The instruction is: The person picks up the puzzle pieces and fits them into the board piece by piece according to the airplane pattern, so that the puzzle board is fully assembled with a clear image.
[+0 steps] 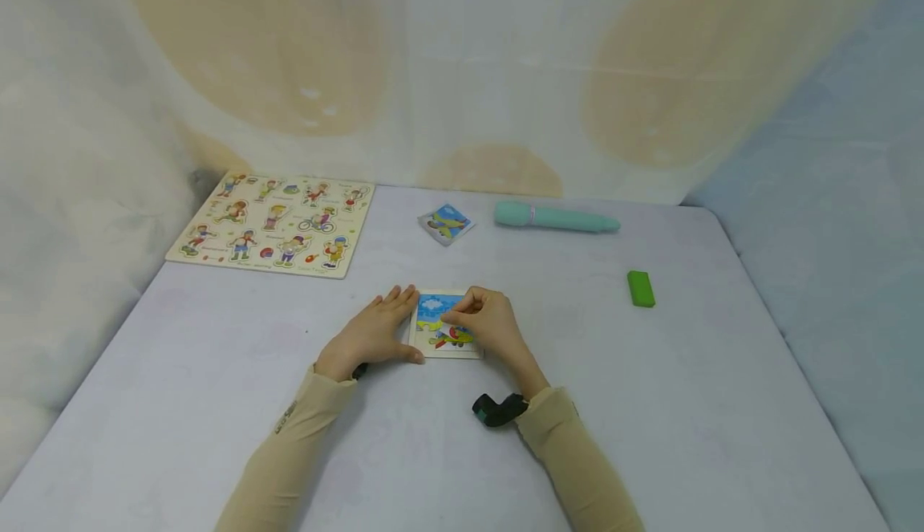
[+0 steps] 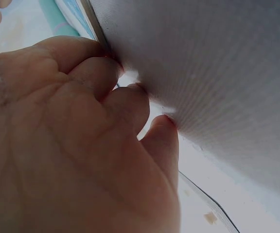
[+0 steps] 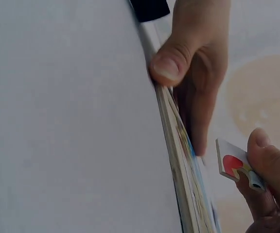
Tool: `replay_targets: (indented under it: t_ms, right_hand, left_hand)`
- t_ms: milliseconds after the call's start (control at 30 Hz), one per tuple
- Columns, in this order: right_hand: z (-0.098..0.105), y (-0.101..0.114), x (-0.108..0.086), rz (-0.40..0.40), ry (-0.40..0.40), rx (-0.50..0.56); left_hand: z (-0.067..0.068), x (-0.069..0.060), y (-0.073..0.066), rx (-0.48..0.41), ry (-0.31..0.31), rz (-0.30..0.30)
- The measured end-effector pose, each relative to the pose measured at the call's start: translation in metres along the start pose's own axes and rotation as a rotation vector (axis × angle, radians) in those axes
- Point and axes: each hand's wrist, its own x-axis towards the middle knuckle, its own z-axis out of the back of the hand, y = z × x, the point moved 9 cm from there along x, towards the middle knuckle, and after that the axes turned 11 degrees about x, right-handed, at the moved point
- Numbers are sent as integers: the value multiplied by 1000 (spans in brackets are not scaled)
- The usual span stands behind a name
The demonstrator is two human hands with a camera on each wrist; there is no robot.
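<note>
A small square jigsaw puzzle in a pale frame (image 1: 433,306) lies flat on the table, showing blue sky, a cloud and a colourful vehicle-like picture. My left hand (image 1: 373,333) rests along its left side, fingers extended and thumb at the lower left corner. Between thumb and fingers, my right hand (image 1: 494,325) pinches a puzzle piece (image 3: 231,159) with a red patch and white ground, held just above the puzzle. In the left wrist view my left hand (image 2: 81,141) has its fingertips down at the tabletop; the puzzle's face is hidden there.
A wooden board of sports figures (image 1: 289,227) lies at the back left. Behind the puzzle are a wrapped picture packet (image 1: 446,223) and a teal pen-shaped object (image 1: 556,217). A green block (image 1: 640,288) lies to the right. Fabric walls border the table.
</note>
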Motion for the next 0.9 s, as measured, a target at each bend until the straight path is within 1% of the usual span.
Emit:
replay_targets:
  t_ms: [100, 200, 333, 500, 600, 667, 733, 800, 900]
  right_hand:
    - [-15, 2, -1, 26, 40, -5]
    - [-26, 1, -2, 42, 65, 7]
    - [-32, -2, -3, 59, 72, 35]
    - [-39, -3, -4, 92, 93, 111]
    - [-41, -4, -5, 94, 95, 115]
    - [-41, -4, -5, 92, 84, 86]
    - [-42, -4, -5, 90, 87, 24]
    - [-44, -1, -6, 104, 107, -52]
    - [-47, 2, -7, 147, 144, -199]
  left_hand:
    - [0, 0, 0, -2, -5, -1]
    - [1, -1, 0, 1, -14, -6]
    - [1, -1, 0, 2, -27, -16]
    - [2, -1, 0, -4, -34, -21]
    - [3, -1, 0, -4, -38, -24]
    - [4, -1, -1, -7, -36, -25]
    - [4, -1, -1, -6, -35, -26]
    - [3, -1, -1, -9, -34, -27]
    - [3, -1, -1, -7, -36, -27]
